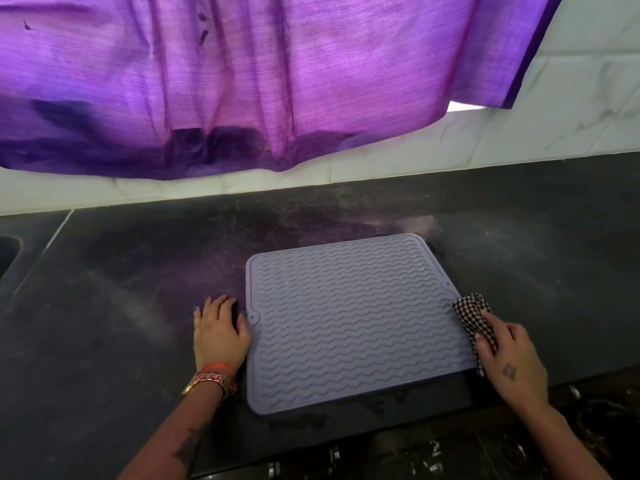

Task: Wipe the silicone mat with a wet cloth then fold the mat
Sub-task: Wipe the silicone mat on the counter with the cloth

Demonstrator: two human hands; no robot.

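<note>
Left hand (220, 332) lay flat, fingers together, beside mat (353, 320); right hand (512, 358) clamped cloth (472, 315) at mat's right edge. Unpinned mat could've slid.

A single head-worn wide-angle camera looked forward and down from close range onto a dark counter (104, 306). The tiled wall (571, 98) filled the upper frame; both forearms entered from the lower edge.

Pretty dim overall, with daylight glowing through the purple curtain (242, 81) and tinting the dark counter (104, 271) violet. Edges bow from the wide lens, slightly soft.
</note>
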